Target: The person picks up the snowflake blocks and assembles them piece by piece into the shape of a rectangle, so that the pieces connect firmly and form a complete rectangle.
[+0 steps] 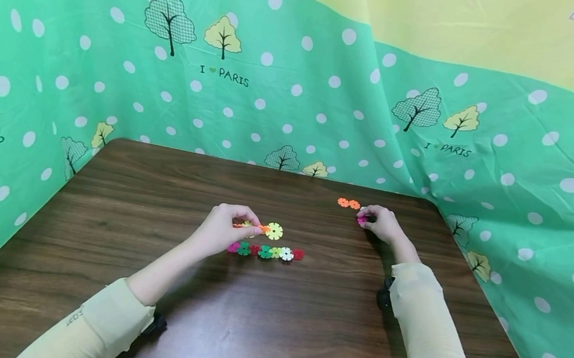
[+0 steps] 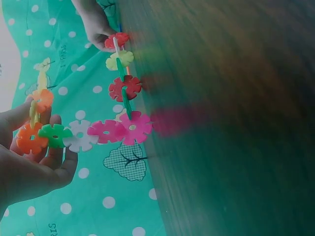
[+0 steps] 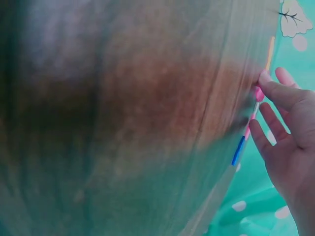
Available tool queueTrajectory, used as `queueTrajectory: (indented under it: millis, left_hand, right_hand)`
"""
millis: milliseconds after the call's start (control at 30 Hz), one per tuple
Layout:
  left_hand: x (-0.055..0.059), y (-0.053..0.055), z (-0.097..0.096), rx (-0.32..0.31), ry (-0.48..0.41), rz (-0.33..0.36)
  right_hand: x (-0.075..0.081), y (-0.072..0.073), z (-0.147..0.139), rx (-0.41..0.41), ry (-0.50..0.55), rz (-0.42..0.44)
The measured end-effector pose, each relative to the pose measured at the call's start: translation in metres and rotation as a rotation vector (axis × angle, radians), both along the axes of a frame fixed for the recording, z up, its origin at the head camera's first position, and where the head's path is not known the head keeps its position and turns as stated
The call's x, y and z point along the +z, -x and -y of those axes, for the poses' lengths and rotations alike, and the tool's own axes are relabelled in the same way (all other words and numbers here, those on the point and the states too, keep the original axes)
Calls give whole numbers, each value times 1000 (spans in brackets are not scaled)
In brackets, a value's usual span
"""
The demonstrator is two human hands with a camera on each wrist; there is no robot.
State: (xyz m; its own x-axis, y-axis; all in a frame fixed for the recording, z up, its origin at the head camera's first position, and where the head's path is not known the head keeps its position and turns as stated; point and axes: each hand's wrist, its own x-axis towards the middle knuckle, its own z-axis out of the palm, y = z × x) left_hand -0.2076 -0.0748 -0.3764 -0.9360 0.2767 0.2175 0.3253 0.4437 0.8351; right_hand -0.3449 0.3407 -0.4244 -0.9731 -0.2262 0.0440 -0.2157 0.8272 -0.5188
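My left hand (image 1: 224, 228) grips a chain of interlocking flower-shaped plastic discs above the middle of the table. In the left wrist view the fingers lie around an orange disc (image 2: 32, 137), with green (image 2: 55, 135), white and pink discs (image 2: 134, 129) running on from it. A row of red, green, yellow and white discs (image 1: 265, 252) belongs to this chain. Farther right, my right hand (image 1: 383, 224) pinches a pink flower disc (image 1: 361, 219) low at the tabletop. Beside that hand lie two orange discs (image 1: 343, 202); a blue disc (image 3: 238, 151) shows only in the right wrist view.
The dark wood table (image 1: 282, 324) stands against a green polka-dot cloth (image 1: 296, 89) that rises behind and on both sides. Dark wrist straps (image 1: 385, 294) sit at the sleeve cuffs.
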Motion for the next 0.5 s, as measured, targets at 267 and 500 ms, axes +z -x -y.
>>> queueTrajectory:
  millis: [267, 500]
  left_hand:
    - [1, -1, 0, 6, 7, -4]
    - [0, 0, 0, 2, 9, -7]
  right_hand:
    - [2, -3, 5, 4, 43, -4]
    - [6, -5, 11, -4, 94, 33]
